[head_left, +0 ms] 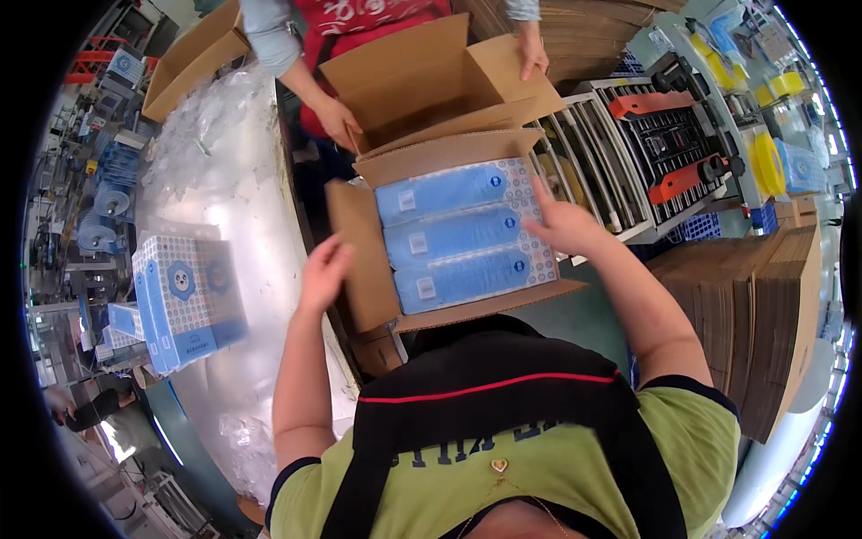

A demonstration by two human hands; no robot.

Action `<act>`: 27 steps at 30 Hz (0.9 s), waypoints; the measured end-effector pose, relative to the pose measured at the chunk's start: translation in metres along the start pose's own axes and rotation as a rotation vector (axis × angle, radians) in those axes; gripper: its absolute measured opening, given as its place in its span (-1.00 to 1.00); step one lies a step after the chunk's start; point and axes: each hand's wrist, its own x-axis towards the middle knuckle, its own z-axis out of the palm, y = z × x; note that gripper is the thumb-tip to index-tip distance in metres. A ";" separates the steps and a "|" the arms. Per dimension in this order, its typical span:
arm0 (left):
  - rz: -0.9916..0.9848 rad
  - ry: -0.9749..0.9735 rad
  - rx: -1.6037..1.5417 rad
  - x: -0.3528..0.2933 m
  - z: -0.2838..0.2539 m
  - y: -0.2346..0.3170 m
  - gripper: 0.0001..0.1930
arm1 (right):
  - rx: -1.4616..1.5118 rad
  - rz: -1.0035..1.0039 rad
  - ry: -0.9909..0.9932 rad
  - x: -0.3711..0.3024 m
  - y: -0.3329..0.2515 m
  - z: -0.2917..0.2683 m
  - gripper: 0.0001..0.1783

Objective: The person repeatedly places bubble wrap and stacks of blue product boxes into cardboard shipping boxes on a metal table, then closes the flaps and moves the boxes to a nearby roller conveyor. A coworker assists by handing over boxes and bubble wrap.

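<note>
A cardboard carton [368,260] stands in front of me with its flaps spread. Three blue plastic-wrapped packs [453,235] lie in it in a row. At the carton's left flap, which is blurred, is my left hand [325,271], fingers loosely bent and apart, holding nothing that shows. My right hand [567,225] reaches over the carton's right side. Its fingers are stretched out along the packs' patterned ends, and it grips nothing.
Across from me, a co-worker's hands [339,121] hold an open empty carton [431,94]. On the left, similar packs [184,301] stand on a pale table [260,225] with clear plastic film. A roller conveyor with a carton-sealing machine [660,144] and stacked flat cardboard [745,305] are on the right.
</note>
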 end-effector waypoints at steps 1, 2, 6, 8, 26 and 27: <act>0.116 -0.135 0.355 -0.014 0.036 0.024 -0.29 | 0.043 -0.086 -0.048 0.017 -0.010 0.019 -0.03; 0.238 -0.259 0.711 -0.025 0.076 0.035 -0.32 | 0.083 -0.180 -0.093 0.043 -0.010 0.044 -0.02; -0.134 -0.565 1.114 0.008 0.111 0.064 0.11 | -0.003 -0.167 -0.289 0.088 -0.029 0.070 -0.08; -0.295 -0.308 1.102 0.030 0.108 0.062 0.23 | 0.000 -0.201 -0.213 0.081 -0.044 0.041 -0.16; 0.174 0.561 0.042 0.062 0.232 -0.095 -0.31 | -0.147 -0.199 0.541 0.029 0.092 0.092 -0.45; 0.167 0.578 -0.005 0.071 0.268 -0.091 -0.30 | -0.125 -0.151 0.582 0.031 0.109 0.091 -0.46</act>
